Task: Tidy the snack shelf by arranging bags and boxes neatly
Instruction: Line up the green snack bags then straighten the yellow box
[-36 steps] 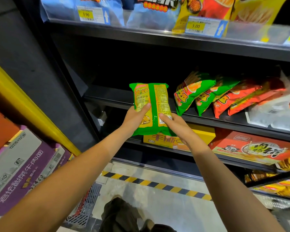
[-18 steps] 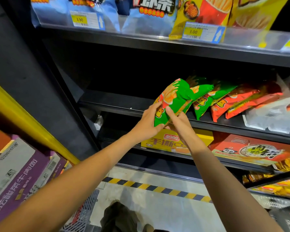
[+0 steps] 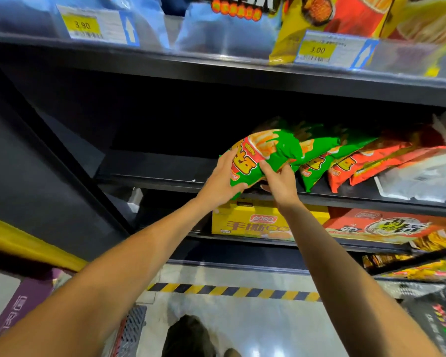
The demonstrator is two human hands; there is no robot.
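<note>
My hands cover the lower end of the green bag (image 3: 273, 150). Its far end hides the next green bag (image 3: 317, 157) behind it. Top-shelf blue bags (image 3: 216, 32) cut off by the top edge. Price tag (image 3: 317, 50) barcode blurred. White packs (image 3: 422, 181) at right edge cropped, print unreadable.

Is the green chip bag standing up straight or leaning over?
Leaning. The green bag tilts right onto the bag row, gripped by both hands.
</note>
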